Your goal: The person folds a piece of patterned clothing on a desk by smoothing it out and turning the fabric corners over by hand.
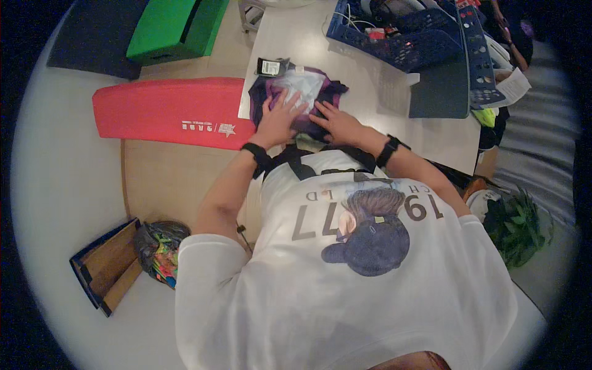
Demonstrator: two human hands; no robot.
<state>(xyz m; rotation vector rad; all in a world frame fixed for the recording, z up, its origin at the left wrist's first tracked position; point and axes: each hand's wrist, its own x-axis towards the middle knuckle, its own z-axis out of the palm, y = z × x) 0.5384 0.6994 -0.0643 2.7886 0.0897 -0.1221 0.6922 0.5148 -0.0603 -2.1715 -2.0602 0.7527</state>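
A dark purple garment with a pale grey inner area lies at the near-left end of the light table. My left hand rests on its left part, fingers spread over the cloth and the pale area. On the right part lies my right hand, fingers apart and touching the dark fabric. Neither hand is seen closed on anything. A small black packet with a white label touches the garment's far left edge. The garment's near edge is partly hidden by my hands.
Blue perforated plastic baskets with cables and other items stand at the table's far right, beside a dark board. A red padded block adjoins the table's left edge; a green block lies beyond. Another person's arm shows far right.
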